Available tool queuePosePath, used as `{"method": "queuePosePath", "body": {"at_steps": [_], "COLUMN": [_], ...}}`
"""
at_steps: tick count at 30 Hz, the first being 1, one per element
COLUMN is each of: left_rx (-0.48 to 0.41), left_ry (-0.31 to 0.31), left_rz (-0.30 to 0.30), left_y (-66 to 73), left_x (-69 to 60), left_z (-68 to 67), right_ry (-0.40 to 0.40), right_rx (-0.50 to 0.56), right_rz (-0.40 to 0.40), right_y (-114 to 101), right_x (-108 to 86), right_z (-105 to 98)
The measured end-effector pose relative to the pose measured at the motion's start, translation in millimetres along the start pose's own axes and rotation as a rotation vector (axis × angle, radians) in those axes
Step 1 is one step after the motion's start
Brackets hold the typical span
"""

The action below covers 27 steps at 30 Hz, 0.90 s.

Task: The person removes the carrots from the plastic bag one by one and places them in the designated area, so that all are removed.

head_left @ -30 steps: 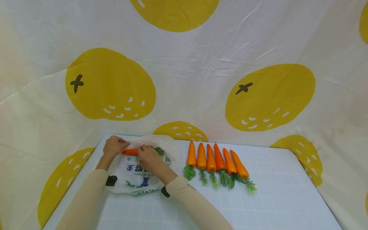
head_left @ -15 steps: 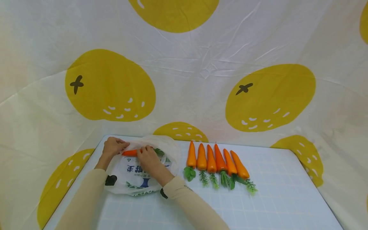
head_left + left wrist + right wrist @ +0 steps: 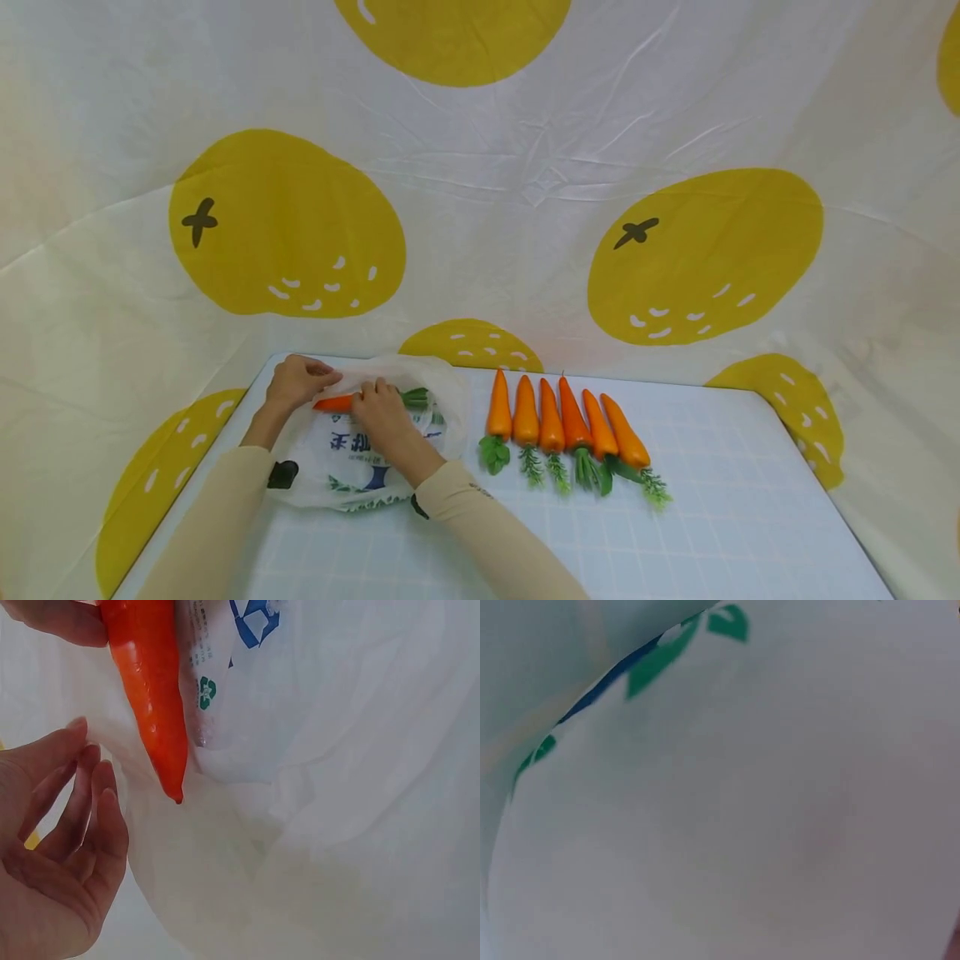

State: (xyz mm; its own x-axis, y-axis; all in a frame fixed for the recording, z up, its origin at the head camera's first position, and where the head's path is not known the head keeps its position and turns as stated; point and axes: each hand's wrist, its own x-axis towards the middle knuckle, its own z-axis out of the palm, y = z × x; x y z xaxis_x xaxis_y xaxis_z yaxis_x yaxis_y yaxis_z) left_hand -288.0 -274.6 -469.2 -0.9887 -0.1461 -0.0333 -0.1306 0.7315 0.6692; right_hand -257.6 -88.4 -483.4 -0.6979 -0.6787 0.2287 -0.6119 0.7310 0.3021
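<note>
A white plastic bag [image 3: 311, 446] with blue and green print lies at the left of the table. My left hand [image 3: 296, 382] pinches its far left edge between thumb and fingertips, as the left wrist view of this hand [image 3: 67, 840] also shows. At the mouth of the bag, my right hand [image 3: 386, 421] grips an orange carrot [image 3: 333, 404] with green leaves. The carrot [image 3: 154, 712] lies sideways, its tip towards my left hand and its middle hidden under my fingers. White bag plastic [image 3: 705, 825] fills most of the right wrist view.
Several orange carrots [image 3: 551, 414] with green tops lie side by side to the right of the bag. The light blue table [image 3: 735, 483] backs onto a white cloth [image 3: 495, 242] printed with yellow fruit.
My right hand and the carrot have shifted slightly left and nearer to me, and more of the green leaves shows. My left hand stays at the bag's edge.
</note>
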Motion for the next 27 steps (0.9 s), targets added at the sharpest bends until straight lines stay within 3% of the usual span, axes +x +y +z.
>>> {"method": "queuePosePath", "body": {"at_steps": [10,18,27], "left_rx": [-0.075,-0.064,-0.052], "left_ry": [-0.024,-0.018,-0.004], "left_rz": [0.024,0.03,-0.002], "left_y": [-11.4,-11.7,-10.2], "left_x": [3.4,4.5,4.1], "left_z": [-1.3,-1.6,1.0], "right_ry": [-0.049,-0.062,-0.109], "right_rx": [0.018,0.025,0.022], "right_rz": [0.022,0.032,0.05], "right_y": [-6,-6,-6], "right_x": [3.8,5.6,5.6], "right_z": [0,-1,1]}}
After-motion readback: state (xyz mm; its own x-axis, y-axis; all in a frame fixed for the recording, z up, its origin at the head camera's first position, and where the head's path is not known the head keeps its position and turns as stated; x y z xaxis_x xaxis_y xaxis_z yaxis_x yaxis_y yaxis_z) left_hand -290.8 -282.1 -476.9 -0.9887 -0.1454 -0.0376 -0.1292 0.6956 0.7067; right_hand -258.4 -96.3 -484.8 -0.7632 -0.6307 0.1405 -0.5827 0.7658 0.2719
